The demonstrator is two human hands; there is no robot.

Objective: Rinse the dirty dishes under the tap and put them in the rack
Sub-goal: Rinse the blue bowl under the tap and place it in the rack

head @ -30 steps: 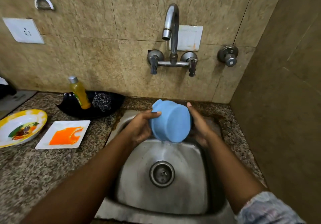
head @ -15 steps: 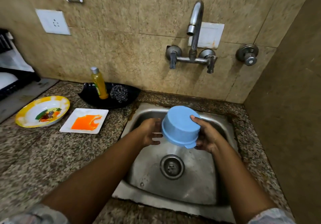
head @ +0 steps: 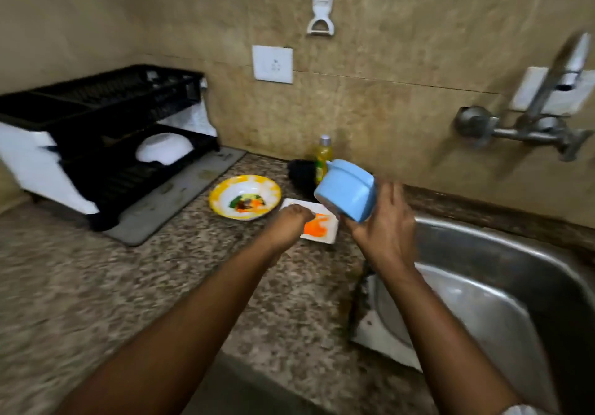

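Right hand (head: 384,228) grips the blue bowl (head: 346,189), held tilted in the air, base facing left and up, fingers wrapped round its far side. The bowl sits just above and left of that hand, over the counter (head: 128,286) edge beside the sink (head: 483,270), touching nothing else.

Left hand (head: 291,221) is lower and to the left of the right one, knuckles up, fingers curled under; it hovers over the near-left corner of the white square plate (head: 322,231) with orange smears. Can't tell if it touches or holds the plate; too blurred.

Just left of the left hand: yellow-rimmed plate (head: 244,197) with food residue, flat on the counter. Behind the bowl: yellow soap bottle (head: 323,154) standing in a black dish (head: 301,173).

Far left of both hands: black two-tier rack (head: 106,134) on a grey mat (head: 180,195), a white bowl (head: 164,147) upside down on the lower tier.

Tap (head: 560,92) on the wall, up and right of the right hand. No water visible from the spout.
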